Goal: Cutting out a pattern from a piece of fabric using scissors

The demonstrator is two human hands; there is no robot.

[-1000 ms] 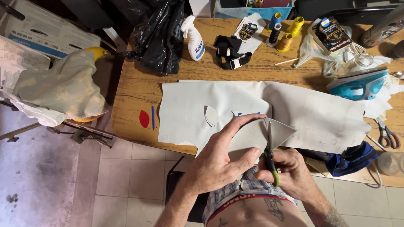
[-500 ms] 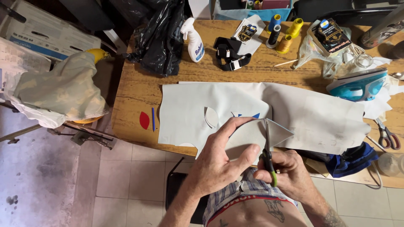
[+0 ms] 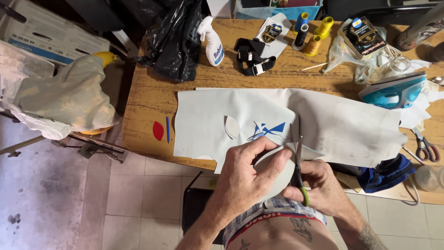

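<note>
Left hand [image 3: 252, 173] grips a partly rounded white cutout [image 3: 276, 169]; right hand [image 3: 319, 183] is closed on green-handled scissors [image 3: 298, 162]. One corner remains untrimmed.

Large white sheet [image 3: 333, 120] with a blue cut pattern [image 3: 269, 129], centre frame, on brown wooden desk [image 3: 148, 99]. Green-handled scissors [image 3: 299, 171]. Red oval cutout [image 3: 158, 131], blue strip [image 3: 168, 129] at left. Teal-white iron [image 3: 393, 90] at right. Yellow thread spools [image 3: 319, 34], black plastic bag [image 3: 173, 39] at top.
</note>
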